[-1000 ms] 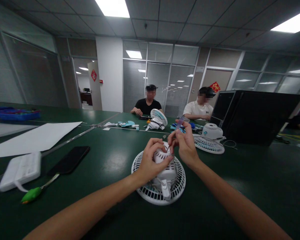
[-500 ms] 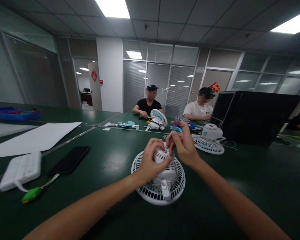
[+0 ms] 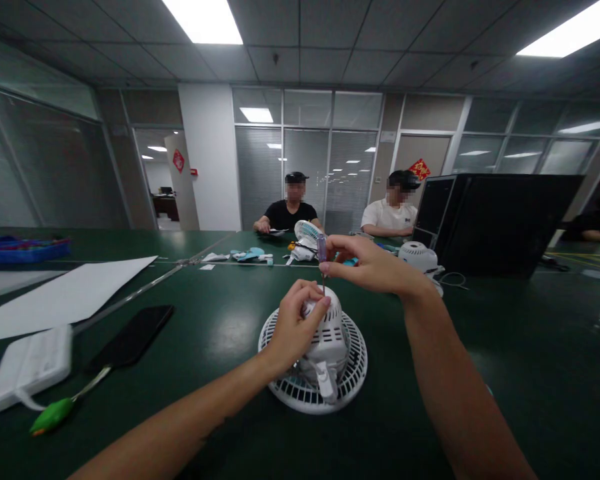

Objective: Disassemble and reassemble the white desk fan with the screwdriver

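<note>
A small white fan (image 3: pixel 314 363) lies face down on the green table (image 3: pixel 220 327), its motor housing pointing up. My left hand (image 3: pixel 296 328) is closed around the left side of that housing, thumb and fingers pressed to it. My right hand (image 3: pixel 370 265) hovers just above and behind the fan, pinching a small screwdriver (image 3: pixel 322 257) with a clear purple handle. The screwdriver stands upright, its thin tip pointing down at the top of the housing next to my left thumb.
At left lie a black phone (image 3: pixel 130 339), a white power strip (image 3: pixel 27 367), a green-handled tool (image 3: pixel 60 408) and white paper (image 3: pixel 65 293). Two people sit across the table with another fan (image 3: pixel 305 241). A third fan (image 3: pixel 416 257) and a black monitor back (image 3: pixel 500 223) stand at right.
My right hand has turned the screwdriver from slanted to upright and moved it left over the housing. The camera view has shifted slightly; my left hand stays on the fan.
</note>
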`<state>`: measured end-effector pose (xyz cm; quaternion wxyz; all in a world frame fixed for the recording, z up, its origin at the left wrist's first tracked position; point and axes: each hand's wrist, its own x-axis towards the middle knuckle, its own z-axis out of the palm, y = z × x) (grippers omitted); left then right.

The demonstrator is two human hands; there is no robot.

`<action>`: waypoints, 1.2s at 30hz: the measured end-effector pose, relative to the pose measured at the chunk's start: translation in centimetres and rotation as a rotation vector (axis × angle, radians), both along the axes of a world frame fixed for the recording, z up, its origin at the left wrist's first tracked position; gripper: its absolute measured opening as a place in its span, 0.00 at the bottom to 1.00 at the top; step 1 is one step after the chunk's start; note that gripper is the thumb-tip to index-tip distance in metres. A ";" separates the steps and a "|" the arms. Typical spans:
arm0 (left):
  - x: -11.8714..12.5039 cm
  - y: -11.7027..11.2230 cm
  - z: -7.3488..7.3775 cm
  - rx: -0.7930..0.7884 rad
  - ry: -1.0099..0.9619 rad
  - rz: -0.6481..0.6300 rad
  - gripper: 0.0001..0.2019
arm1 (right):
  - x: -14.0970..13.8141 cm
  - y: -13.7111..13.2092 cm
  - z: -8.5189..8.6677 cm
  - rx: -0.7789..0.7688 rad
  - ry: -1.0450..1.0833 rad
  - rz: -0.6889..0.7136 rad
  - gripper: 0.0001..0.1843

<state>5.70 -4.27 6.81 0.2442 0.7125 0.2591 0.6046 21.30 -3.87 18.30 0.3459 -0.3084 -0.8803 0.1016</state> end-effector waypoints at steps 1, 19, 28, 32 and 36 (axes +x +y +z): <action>0.0 0.0 0.0 0.001 -0.003 0.006 0.12 | 0.2 -0.2 0.1 -0.004 0.034 0.009 0.10; -0.2 0.0 -0.4 0.100 0.120 0.050 0.03 | 0.3 -1.6 0.2 0.058 0.109 0.048 0.09; -0.3 -0.1 -0.8 0.098 0.140 0.057 0.06 | 1.7 -1.6 0.5 0.020 0.067 -0.049 0.11; -0.3 0.1 -1.0 0.105 0.130 0.054 0.07 | 2.0 -1.4 0.5 0.009 0.104 -0.042 0.11; -0.3 0.1 -1.0 0.107 0.130 0.050 0.07 | 2.1 -1.3 0.4 -0.007 0.140 -0.032 0.11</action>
